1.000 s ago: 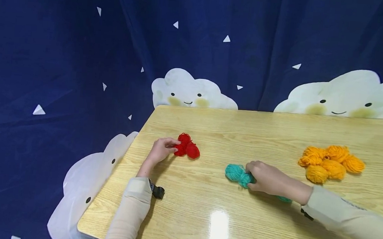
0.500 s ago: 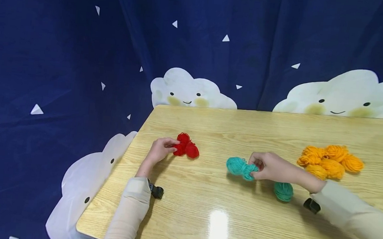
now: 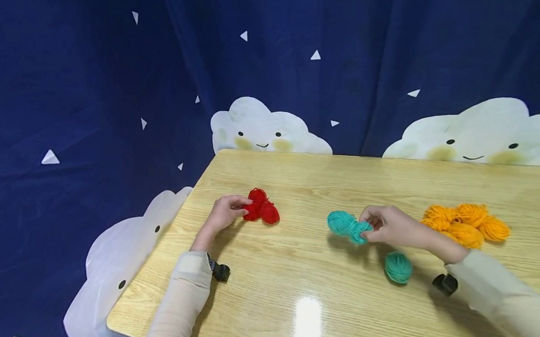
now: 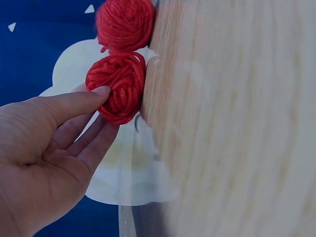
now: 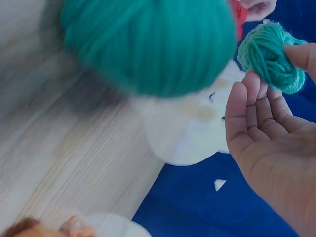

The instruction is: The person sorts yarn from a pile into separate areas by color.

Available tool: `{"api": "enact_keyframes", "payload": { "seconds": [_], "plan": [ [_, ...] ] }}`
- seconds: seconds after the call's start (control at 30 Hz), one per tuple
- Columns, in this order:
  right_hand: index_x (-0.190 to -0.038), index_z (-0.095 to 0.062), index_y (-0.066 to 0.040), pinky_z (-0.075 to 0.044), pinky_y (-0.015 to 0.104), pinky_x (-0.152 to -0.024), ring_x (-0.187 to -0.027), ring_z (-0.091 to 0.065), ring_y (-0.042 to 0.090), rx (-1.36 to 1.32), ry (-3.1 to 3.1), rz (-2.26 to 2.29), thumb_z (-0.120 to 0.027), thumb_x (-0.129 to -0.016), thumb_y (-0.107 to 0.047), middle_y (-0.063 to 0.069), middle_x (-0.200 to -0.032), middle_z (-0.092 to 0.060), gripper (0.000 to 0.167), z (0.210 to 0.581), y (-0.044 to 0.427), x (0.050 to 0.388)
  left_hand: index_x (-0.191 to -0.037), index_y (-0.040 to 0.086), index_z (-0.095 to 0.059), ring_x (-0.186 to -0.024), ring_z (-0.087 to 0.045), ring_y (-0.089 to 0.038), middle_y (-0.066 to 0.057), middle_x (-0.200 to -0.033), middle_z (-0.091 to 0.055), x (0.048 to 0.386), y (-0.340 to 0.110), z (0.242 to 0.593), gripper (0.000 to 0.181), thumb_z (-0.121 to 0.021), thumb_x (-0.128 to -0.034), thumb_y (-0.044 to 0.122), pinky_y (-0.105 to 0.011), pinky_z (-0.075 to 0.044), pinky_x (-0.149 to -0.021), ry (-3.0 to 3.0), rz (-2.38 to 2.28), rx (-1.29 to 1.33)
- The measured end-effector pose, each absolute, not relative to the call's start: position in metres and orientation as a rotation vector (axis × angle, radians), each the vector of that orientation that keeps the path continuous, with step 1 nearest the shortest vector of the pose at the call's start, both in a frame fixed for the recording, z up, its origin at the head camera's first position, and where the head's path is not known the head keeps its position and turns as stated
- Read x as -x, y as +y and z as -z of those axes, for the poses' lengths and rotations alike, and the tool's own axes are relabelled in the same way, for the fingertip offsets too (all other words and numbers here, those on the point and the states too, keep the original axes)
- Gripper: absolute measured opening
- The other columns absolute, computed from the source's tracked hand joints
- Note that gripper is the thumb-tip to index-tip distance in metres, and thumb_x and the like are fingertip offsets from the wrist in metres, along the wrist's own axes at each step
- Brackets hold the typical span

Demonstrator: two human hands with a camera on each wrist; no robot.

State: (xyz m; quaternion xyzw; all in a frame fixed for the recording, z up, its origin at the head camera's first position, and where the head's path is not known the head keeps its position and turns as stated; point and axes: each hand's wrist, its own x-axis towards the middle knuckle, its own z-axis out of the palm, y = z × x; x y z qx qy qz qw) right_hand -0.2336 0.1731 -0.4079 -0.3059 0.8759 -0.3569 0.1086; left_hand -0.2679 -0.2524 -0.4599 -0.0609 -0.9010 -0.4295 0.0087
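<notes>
In the head view, a turquoise yarn bundle (image 3: pixel 348 227) is held above the wooden surface (image 3: pixel 249 315), pinched by the fingers (image 5: pixel 238 106) of the right hand (image 3: pixel 394 227). At four o'clock from it, a green yarn ball (image 3: pixel 397 268) is seen resting; at three, an orange yarn cluster (image 3: pixel 466 226). At nine o'clock, one of the red yarn balls (image 3: pixel 258 210) is pinched by the left hand (image 3: pixel 224 212).

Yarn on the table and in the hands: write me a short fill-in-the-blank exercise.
The left hand holds a ____ yarn ball.
Besides the teal yarn bundle in the right hand, the table bears exactly ____ teal yarn ball.
In the head view, the rightmost yarn group is ____.
Missing words: red; one; orange.
</notes>
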Motion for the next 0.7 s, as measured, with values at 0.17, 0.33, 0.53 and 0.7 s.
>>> {"api": "enact_keyframes", "payload": {
  "seconds": [0.17,0.33,0.53,0.7],
  "plan": [
    [-0.095,-0.064,-0.005,-0.052,0.020,-0.068,-0.073,-0.054,0.002,0.873,2.616,1.052,-0.074,-0.083,-0.011,0.000,-0.084,-0.066,0.017,0.410,0.185,0.244,-0.113,0.006,-0.073,-0.108,-0.069,-0.029,-0.014,-0.121,-0.070,0.266,-0.252,0.458,0.029,-0.071,-0.0856,0.000,-0.036,-0.058,-0.090,-2.820,1.338,0.180],
    [-0.096,-0.064,-0.005,-0.051,0.020,-0.067,-0.073,-0.054,0.002,0.844,2.619,1.073,-0.073,-0.084,-0.013,0.001,-0.085,-0.066,0.018,0.414,0.196,0.251,-0.114,0.007,-0.073,-0.108,-0.068,-0.029,-0.014,-0.122,-0.070,0.267,-0.251,0.459,0.028,-0.071,-0.0859,0.001,-0.036,-0.058,-0.090,-2.825,1.344,0.158],
    [-0.098,-0.064,-0.004,-0.050,0.020,-0.065,-0.073,-0.054,0.003,0.786,2.631,1.085,-0.073,-0.085,-0.015,0.002,-0.086,-0.067,0.019,0.416,0.203,0.258,-0.114,0.008,-0.073,-0.109,-0.068,-0.028,-0.013,-0.123,-0.069,0.267,-0.250,0.460,0.029,-0.071,-0.0864,0.002,-0.036,-0.057,-0.091,-2.831,1.339,0.154],
    [-0.100,-0.065,-0.004,-0.050,0.021,-0.066,-0.076,-0.056,0.004,0.726,2.677,1.060,-0.072,-0.086,-0.016,0.004,-0.090,-0.067,0.020,0.416,0.208,0.264,-0.113,0.007,-0.073,-0.109,-0.068,-0.028,-0.013,-0.121,-0.070,0.266,-0.249,0.457,0.028,-0.071,-0.0857,0.000,-0.036,-0.057,-0.092,-2.820,1.334,0.155]
  ]
}}
